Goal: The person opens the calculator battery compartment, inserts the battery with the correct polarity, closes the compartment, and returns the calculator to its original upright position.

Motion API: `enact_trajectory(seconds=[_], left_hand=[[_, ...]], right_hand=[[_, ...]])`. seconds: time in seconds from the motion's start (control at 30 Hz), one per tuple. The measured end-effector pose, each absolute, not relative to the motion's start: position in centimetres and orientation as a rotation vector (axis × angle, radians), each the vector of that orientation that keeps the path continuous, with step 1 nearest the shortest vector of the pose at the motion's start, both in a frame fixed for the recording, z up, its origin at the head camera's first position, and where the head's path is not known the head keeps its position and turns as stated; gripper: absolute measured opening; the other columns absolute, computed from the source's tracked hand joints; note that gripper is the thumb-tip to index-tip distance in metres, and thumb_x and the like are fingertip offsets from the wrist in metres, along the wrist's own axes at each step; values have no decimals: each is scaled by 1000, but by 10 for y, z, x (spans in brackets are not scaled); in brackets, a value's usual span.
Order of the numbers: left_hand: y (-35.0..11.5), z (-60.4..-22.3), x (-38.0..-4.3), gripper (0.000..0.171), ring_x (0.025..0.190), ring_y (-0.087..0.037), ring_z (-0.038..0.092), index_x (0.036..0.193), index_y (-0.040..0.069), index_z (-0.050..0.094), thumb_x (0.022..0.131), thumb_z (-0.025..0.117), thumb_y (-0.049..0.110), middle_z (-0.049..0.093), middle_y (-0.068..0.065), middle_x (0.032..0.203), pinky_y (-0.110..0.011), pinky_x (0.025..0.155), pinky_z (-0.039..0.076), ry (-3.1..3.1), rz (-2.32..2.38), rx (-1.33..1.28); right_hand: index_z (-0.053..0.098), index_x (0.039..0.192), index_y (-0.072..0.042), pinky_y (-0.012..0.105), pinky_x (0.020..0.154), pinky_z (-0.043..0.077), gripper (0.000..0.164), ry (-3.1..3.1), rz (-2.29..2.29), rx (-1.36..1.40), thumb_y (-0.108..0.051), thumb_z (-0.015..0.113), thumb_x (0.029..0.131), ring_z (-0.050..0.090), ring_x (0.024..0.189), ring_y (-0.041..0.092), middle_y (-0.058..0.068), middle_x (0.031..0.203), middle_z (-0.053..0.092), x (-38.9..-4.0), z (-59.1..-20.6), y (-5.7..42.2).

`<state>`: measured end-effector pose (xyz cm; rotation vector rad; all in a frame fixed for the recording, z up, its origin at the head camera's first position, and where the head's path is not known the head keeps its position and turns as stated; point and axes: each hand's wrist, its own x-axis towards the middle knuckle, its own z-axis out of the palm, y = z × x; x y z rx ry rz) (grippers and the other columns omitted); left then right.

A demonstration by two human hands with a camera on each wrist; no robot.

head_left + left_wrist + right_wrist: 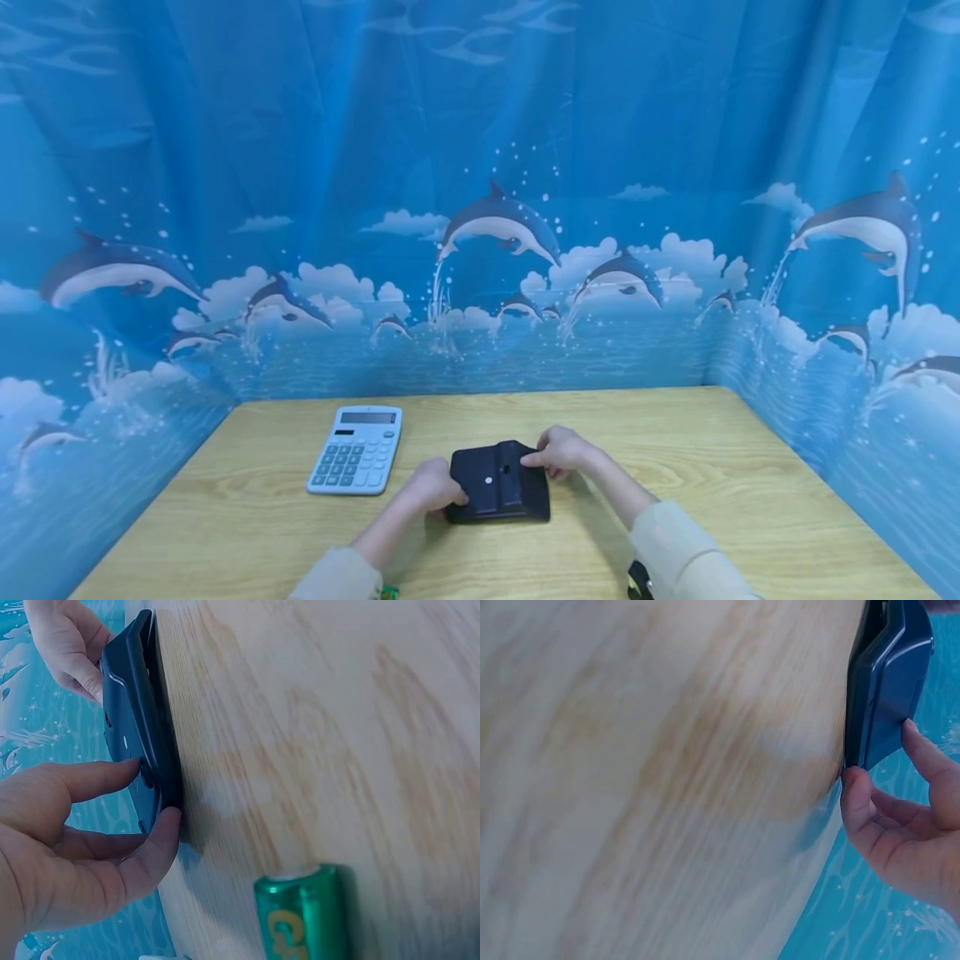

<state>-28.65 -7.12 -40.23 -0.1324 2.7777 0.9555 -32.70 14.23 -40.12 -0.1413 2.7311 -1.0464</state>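
Note:
A flat black plastic device (477,479) lies on the wooden table between both hands. A raised band, a small dark slot and a white dot show on its upper face; its underside is hidden. My left hand (435,486) pinches its left edge, thumb on top and fingers at the side. At the opposite edge, my right hand (564,451) grips it, with a fingertip on the upper face near the raised band. The left wrist view shows the device's dark side wall (154,712) close to the tabletop.
Left of the device lies a pale blue calculator (356,450), keys up. A green battery (304,915) with gold lettering lies on the table by the left forearm. A black and gold item (639,581) is partly hidden by the right sleeve. A dolphin-print curtain (480,350) surrounds the table.

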Motion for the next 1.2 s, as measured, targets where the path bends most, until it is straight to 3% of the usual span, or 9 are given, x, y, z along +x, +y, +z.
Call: enact_trajectory(seconds=[0.17, 0.27, 0.4, 0.5, 0.77, 0.87, 1.03, 1.2], left_hand=[[-71, -403, -286, 38, 59, -20, 58, 102, -11, 55, 74, 75, 5, 56, -16, 82, -30, 52, 51, 2789, 946, -83], [-70, -400, -285, 42, 75, -24, 60, 106, -11, 57, 73, 76, 7, 59, -19, 94, -37, 68, 53, 2845, 855, 10], [-68, -397, -284, 48, 90, -26, 57, 109, -7, 60, 71, 79, 16, 58, -19, 101, -42, 84, 48, 2962, 636, 202], [-67, -397, -283, 46, 89, -25, 56, 105, -3, 63, 71, 79, 23, 57, -15, 95, -41, 83, 48, 2996, 541, 341], [-72, -398, -281, 44, 89, -21, 56, 100, 1, 67, 74, 77, 34, 59, -7, 91, -37, 82, 48, 2977, 441, 615], [-75, -398, -279, 43, 86, -19, 55, 98, 3, 68, 74, 76, 37, 56, -6, 89, -35, 80, 48, 2993, 370, 715], [-78, -399, -278, 42, 85, -18, 53, 97, 4, 69, 76, 74, 40, 55, -4, 87, -34, 78, 48, 3014, 285, 831], [-79, -402, -280, 42, 84, -16, 53, 96, 4, 69, 76, 73, 40, 55, -3, 86, -32, 77, 48, 3018, 278, 868]], right_hand=[[59, 96, 5, 29, 49, 50, 32, 2764, -989, -223, -21, 71, 81, 52, 48, 15, 9, 60, 55, -323, -398, 142], [60, 98, 4, 30, 51, 48, 31, 2794, -887, -285, -24, 68, 84, 51, 49, 15, 7, 62, 55, -320, -395, 141], [64, 95, 0, 33, 61, 48, 34, 2887, -701, -373, -31, 67, 84, 56, 64, 17, 6, 77, 62, -318, -391, 140], [66, 91, -3, 34, 63, 47, 35, 2931, -631, -389, -37, 67, 82, 56, 71, 17, 5, 84, 63, -316, -390, 139], [57, 68, -11, 28, 46, 36, 39, 2942, -636, -349, -47, 64, 82, 46, 51, 14, -1, 59, 51, -310, -389, 132], [55, 64, -11, 27, 43, 38, 44, 2940, -625, -316, -51, 64, 80, 49, 47, 16, 0, 56, 48, -308, -390, 127], [53, 68, -9, 31, 40, 46, 52, 2932, -580, -225, -59, 64, 76, 57, 44, 22, 5, 60, 52, -306, -391, 118], [52, 69, -8, 30, 37, 45, 55, 2955, -554, -200, -61, 63, 75, 56, 42, 21, 6, 61, 52, -307, -393, 112]])
